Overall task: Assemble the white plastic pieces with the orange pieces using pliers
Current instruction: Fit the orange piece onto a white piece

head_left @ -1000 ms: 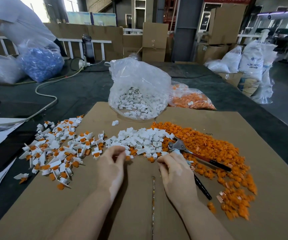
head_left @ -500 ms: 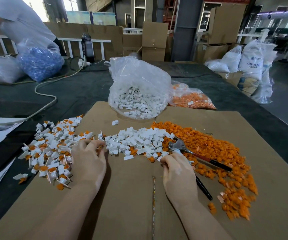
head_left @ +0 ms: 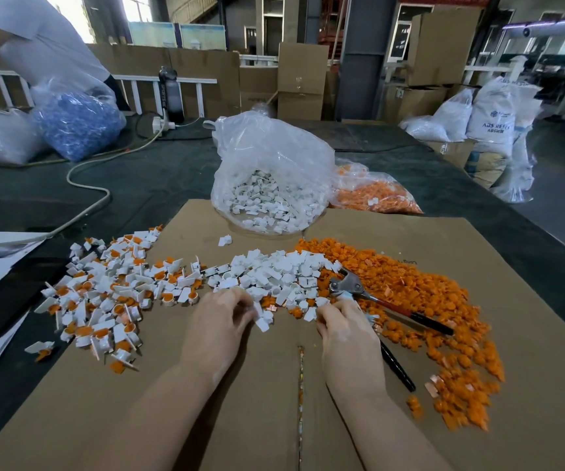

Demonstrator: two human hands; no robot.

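Assembled white-orange pile (head_left: pixel 104 300) toward table's left edge; loose white pieces (head_left: pixel 274 273) centre, orange pieces (head_left: pixel 427 300) right: much left. Left hand (head_left: pixel 216 321) pinches white piece; right hand (head_left: pixel 345 331) grips pliers (head_left: pixel 352 287).

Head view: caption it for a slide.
Both hands, left hand and right hand, sort small white plastic pieces beside loose orange plastic pieces on brown cardboard sheet.

2 bare forearms, left hand (head_left: pixel 218 322) and right hand (head_left: pixel 345 329) ungloved, sleeveless.

A grey pillar (head_left: pixel 362 56) stands mid-hall; cardboard boxes (head_left: pixel 303 79) just left, white sacks (head_left: pixel 492 120) right, bright window (head_left: pixel 73 11) far left.
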